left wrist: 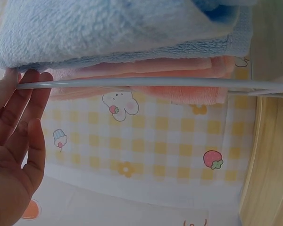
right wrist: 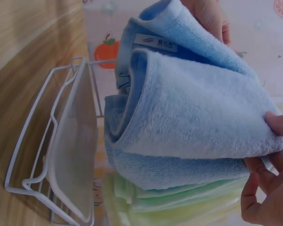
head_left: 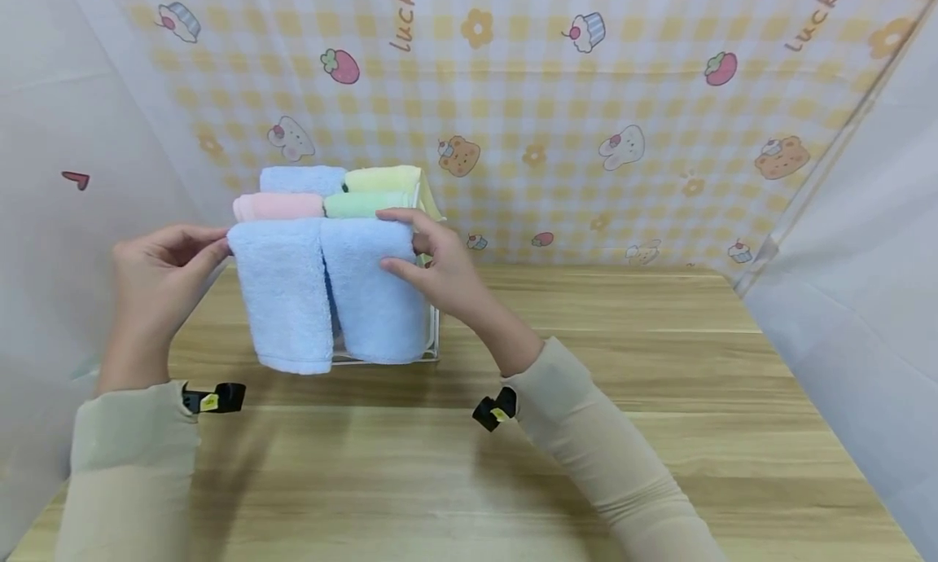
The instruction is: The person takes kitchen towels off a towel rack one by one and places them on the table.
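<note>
Two folded light blue towels, a left one and a right one, hang side by side at the front of a white wire rack. My left hand pinches the upper left corner of the left towel between thumb and fingers. In the left wrist view its fingertips sit right at the rack's bar, under the towel edge. My right hand holds the right towel by its upper right side, thumb in front and fingers behind. A small label shows inside the left towel's fold in the right wrist view.
Behind the blue pair hang a pink towel and a green towel. Farther back are another blue towel and a yellow towel. A whitish tray sits low in the rack. The wooden table meets a patterned cloth backdrop.
</note>
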`<state>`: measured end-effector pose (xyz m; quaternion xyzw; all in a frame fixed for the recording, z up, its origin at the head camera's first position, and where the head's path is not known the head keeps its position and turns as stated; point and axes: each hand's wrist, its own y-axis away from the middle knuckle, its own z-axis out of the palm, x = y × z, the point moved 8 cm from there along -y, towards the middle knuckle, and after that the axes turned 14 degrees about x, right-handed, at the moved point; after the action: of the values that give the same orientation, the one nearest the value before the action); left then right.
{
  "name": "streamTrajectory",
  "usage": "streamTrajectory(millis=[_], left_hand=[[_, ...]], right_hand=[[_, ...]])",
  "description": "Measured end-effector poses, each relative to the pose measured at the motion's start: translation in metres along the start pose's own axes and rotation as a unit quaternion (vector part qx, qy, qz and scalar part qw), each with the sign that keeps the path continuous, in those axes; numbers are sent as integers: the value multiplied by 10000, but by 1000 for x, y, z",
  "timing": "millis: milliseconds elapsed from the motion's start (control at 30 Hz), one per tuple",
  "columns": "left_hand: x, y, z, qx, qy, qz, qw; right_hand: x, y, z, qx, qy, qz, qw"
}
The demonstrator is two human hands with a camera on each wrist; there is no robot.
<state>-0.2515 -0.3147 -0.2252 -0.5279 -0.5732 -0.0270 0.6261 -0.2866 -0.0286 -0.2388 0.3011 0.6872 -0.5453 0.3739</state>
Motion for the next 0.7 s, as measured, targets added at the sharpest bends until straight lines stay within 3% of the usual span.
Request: streamTrajectory(millis=[267, 567, 700], left_hand=[[5, -1, 2, 118, 333, 188, 9992], [5, -1, 2, 63, 532, 259, 9982], [6, 0, 0, 53, 541, 271, 9982]], right_hand=[[1, 0, -5, 81, -289, 232, 9993], [-5, 3, -8, 2, -487, 166, 9987], [-11, 4, -10, 2, 24, -106, 9999]])
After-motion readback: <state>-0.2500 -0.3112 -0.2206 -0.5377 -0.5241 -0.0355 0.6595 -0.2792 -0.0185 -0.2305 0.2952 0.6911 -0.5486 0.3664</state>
